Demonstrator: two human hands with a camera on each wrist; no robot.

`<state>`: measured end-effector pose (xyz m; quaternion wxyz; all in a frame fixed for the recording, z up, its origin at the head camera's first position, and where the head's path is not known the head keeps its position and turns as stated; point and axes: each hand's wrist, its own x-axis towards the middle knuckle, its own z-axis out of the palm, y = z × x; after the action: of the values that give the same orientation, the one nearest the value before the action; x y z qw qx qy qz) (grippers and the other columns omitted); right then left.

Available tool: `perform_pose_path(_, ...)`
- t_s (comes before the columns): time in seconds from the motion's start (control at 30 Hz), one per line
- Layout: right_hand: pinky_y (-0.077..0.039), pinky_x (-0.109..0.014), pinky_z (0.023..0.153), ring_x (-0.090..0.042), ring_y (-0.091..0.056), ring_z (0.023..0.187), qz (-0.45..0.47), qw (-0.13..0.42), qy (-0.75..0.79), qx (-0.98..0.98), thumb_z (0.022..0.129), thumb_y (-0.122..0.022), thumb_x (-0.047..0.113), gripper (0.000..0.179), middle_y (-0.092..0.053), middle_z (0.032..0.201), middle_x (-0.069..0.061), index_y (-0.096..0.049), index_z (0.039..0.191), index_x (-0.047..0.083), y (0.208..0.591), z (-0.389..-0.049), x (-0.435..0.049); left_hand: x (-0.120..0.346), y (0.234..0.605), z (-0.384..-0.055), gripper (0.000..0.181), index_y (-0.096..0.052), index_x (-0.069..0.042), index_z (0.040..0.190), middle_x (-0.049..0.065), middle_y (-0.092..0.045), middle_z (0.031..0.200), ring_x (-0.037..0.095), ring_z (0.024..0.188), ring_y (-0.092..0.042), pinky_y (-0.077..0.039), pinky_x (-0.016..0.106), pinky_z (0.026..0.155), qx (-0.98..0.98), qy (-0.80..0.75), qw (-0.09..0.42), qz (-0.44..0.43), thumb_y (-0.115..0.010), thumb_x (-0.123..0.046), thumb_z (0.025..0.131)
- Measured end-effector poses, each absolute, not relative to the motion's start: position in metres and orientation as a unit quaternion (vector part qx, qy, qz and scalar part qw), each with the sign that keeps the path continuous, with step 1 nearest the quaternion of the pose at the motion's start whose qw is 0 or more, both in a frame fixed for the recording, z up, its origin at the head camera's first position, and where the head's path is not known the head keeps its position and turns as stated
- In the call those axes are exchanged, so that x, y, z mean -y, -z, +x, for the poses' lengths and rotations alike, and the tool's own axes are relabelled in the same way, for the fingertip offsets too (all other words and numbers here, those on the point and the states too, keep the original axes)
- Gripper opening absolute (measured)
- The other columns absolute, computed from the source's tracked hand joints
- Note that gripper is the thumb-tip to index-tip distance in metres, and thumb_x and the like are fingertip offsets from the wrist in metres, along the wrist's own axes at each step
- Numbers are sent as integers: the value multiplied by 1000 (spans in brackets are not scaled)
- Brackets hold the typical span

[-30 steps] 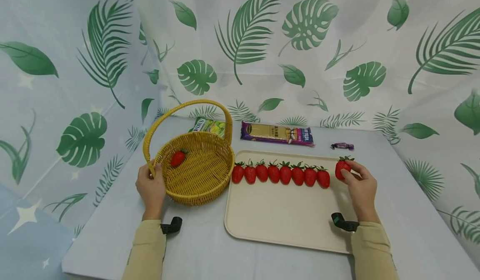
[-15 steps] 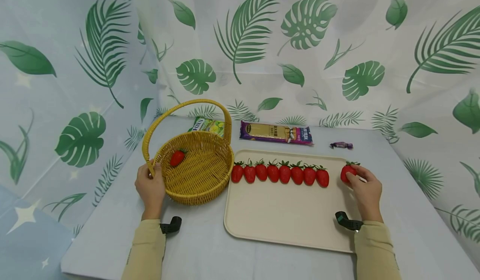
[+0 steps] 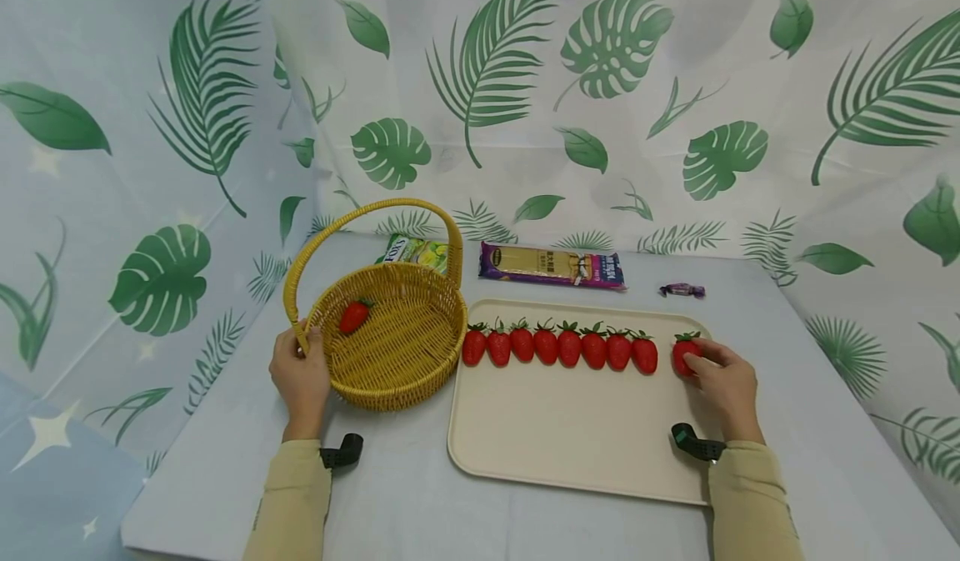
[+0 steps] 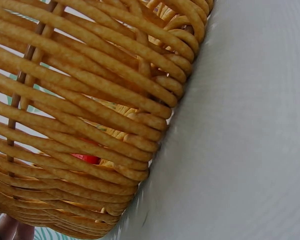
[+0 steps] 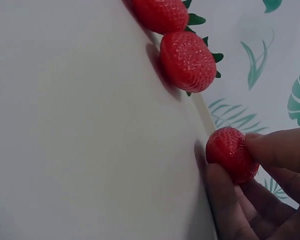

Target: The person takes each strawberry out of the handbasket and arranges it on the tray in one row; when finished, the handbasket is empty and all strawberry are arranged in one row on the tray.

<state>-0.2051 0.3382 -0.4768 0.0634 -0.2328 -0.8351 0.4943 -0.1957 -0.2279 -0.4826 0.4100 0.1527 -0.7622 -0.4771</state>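
My right hand (image 3: pixel 726 384) pinches a red strawberry (image 3: pixel 684 354) with green leaves at the top right corner of the beige tray (image 3: pixel 577 436). In the right wrist view, thumb and fingers hold this strawberry (image 5: pixel 231 154) close over the tray surface. To its left, a row of several strawberries (image 3: pixel 569 348) lies along the tray's far side, leaves pointing away. My left hand (image 3: pixel 302 373) grips the base of the handle on a yellow wicker basket (image 3: pixel 397 398). One strawberry (image 3: pixel 354 317) lies inside it. The basket's woven side (image 4: pixel 80 100) fills much of the left wrist view.
Behind the basket lies a green candy bag (image 3: pixel 420 252), partly hidden by it. A purple and gold packet (image 3: pixel 551 266) and a small purple wrapped candy (image 3: pixel 682 290) lie beyond the tray. A leaf-printed cloth (image 3: pixel 510 111) hangs at the back of the white table (image 3: pixel 405 494).
The right hand first shifted right with the strawberry, then came back slightly left and lower over the tray corner. The left hand and basket stay in place.
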Motion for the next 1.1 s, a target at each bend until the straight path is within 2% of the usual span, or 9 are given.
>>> perform_pose_path(0.13,-44,-7,65,-26,-49,116,-218,65,-484,845,97,-56,33,52,-49,142,-20,-51,142,5,480,-206,-339,227,482,-195,26,-68,6,113,22,-65,111,36,98,-62,-44,41,80,762,477,409,152,-63,-11,95)
perform_pose_path(0.23,-48,-10,65,-10,-57,95,-197,66,-488,847,98,-57,31,51,-50,141,-21,-51,141,4,482,-206,-338,227,482,-195,26,-68,6,113,21,-65,111,34,99,-62,-43,37,79,762,478,408,153,-63,-12,95)
perform_pose_path(0.37,-50,-13,64,8,-54,74,-167,73,-481,857,98,-58,29,49,-53,136,-23,-52,140,3,484,-206,-337,227,482,-194,26,-68,6,114,21,-65,110,32,96,-61,-40,29,77,762,478,410,153,-63,-11,95)
perform_pose_path(0.9,-49,-17,61,5,-57,71,-131,79,-449,880,98,-58,28,45,-60,125,-24,-56,134,1,483,-205,-334,226,480,-194,26,-68,5,114,22,-65,109,33,98,-62,-39,28,78,760,482,409,153,-63,-12,95)
perform_pose_path(1.0,-50,-17,61,3,-59,70,-136,83,-456,875,98,-58,28,45,-63,120,-19,-57,133,0,481,-204,-334,226,480,-194,26,-68,5,114,21,-65,109,33,98,-62,-39,29,78,760,481,409,152,-64,-12,95)
perform_pose_path(1.1,-51,-17,62,2,-62,67,-156,87,-476,861,97,-58,28,44,-65,109,-3,-58,132,1,480,-204,-334,227,481,-194,26,-68,5,114,21,-65,110,33,98,-61,-39,30,78,761,481,409,152,-64,-12,95)
